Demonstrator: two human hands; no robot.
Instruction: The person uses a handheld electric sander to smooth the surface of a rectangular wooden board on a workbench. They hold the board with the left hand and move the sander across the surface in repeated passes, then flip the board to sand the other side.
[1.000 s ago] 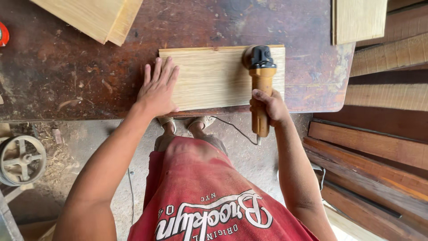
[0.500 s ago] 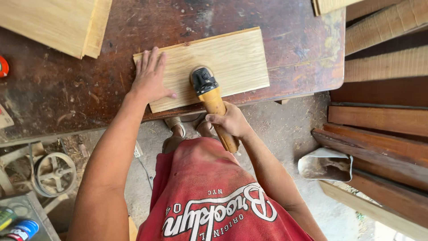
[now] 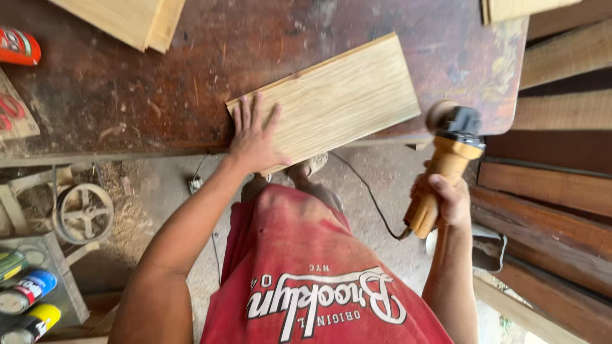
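- One pale wooden board (image 3: pixel 331 95) lies tilted on the dark workbench (image 3: pixel 127 83), its near corner reaching the bench's front edge, right of the middle.
- Left hand (image 3: pixel 255 137) lies flat on the board's near left corner, fingers spread wide, pinning it down.
- Right hand (image 3: pixel 443 200) is wrapped around the yellow handle of a powered sander (image 3: pixel 449 150), held off the bench's front right corner, its pad clear of the wood; the cord (image 3: pixel 366 188) trails toward the floor.
- Judging by this, the sanding is between passes: the tool is lifted away.
- Another pass would call for keeping the board pinned and setting the pad flat on the face.
- Stacked planks (image 3: pixel 554 185) lie to the right; spray cans (image 3: pixel 29 299) lower left.
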